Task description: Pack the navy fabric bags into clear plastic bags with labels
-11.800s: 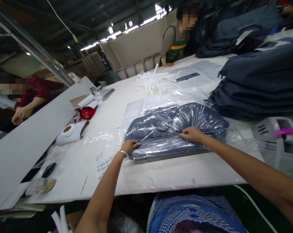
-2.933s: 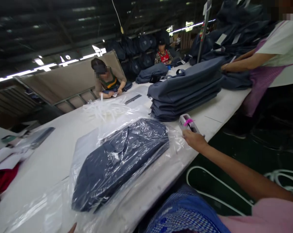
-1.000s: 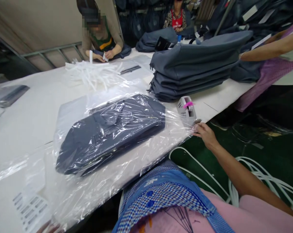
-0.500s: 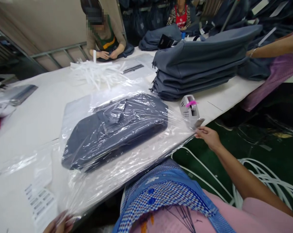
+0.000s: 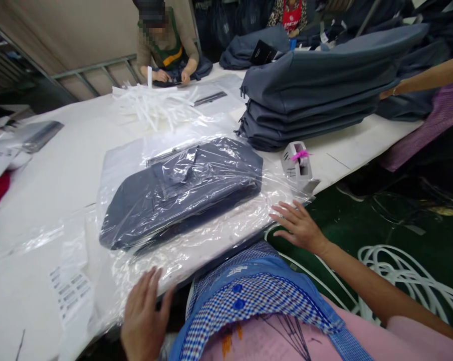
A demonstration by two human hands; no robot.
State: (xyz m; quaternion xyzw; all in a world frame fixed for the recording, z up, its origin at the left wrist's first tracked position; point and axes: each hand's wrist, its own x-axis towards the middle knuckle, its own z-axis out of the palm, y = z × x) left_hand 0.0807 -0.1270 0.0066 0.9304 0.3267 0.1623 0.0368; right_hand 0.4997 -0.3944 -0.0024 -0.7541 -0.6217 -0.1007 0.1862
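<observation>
A dark blue-grey folded bag (image 5: 136, 200) lies inside a clear plastic bag (image 5: 219, 220) on the white table. Low in the view, my left hand (image 5: 146, 311) is open with its fingers spread over the near edge of the plastic. My right hand (image 5: 296, 225) is open too, its fingers stretched over the plastic's near right part by the table edge. Neither hand grips anything; whether the fingertips press on the film I cannot tell. Just beyond my right hand stands a white tape dispenser (image 5: 297, 163) with a pink strip on it.
Stacked dark bags (image 5: 316, 95) stand at the back right, with a co-worker's arm (image 5: 429, 80) against them. White strips (image 5: 155, 105) lie in a heap farther back. A label sheet (image 5: 72, 296) lies at left. Another person (image 5: 170, 45) works across the table (image 5: 61, 175).
Both hands have let go of the plastic's corners and opened. My left hand has moved right and up, my right hand left and slightly nearer. The stretched plastic has slackened.
</observation>
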